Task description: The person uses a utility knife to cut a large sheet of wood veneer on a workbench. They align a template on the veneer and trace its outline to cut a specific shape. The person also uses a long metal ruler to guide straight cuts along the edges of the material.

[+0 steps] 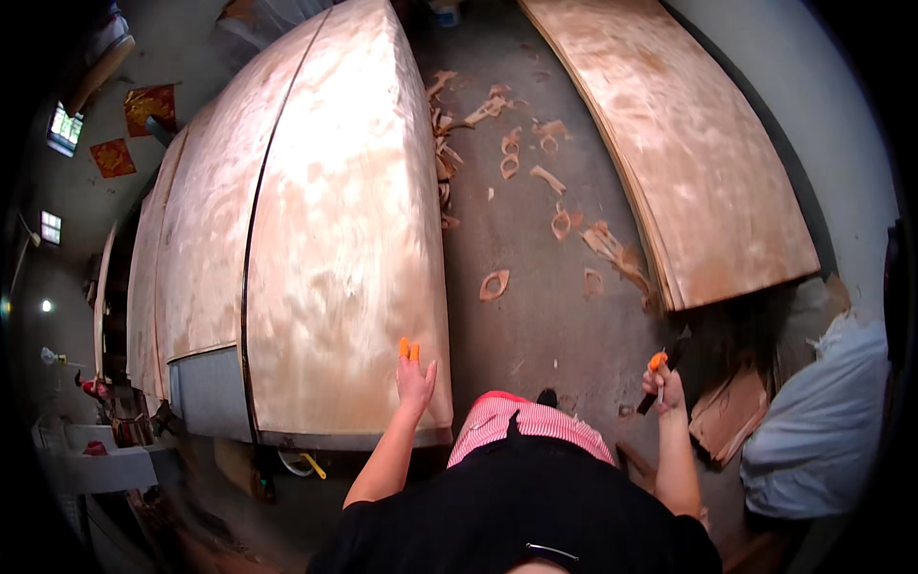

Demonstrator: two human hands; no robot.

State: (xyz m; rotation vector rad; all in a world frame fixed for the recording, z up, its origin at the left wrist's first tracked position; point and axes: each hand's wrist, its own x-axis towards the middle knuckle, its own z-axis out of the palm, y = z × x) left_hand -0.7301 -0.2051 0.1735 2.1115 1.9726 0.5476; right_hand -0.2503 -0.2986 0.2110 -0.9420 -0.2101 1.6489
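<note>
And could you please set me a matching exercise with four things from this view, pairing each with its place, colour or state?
Column one:
1. Left hand
2. Right hand
3. Wood scraps
4. Bulky bundle

Column two:
A. Pale whitish blue
B. Closed around a dark tool
C. Scattered on the floor
D. Over the near end of the large wood sheet, fingers extended

Right pairs: 1-D, 2-B, 3-C, 4-A

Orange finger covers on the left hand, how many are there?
2: one cover and, just right of it, a second cover, both on the left hand. Others may be hidden.
</note>
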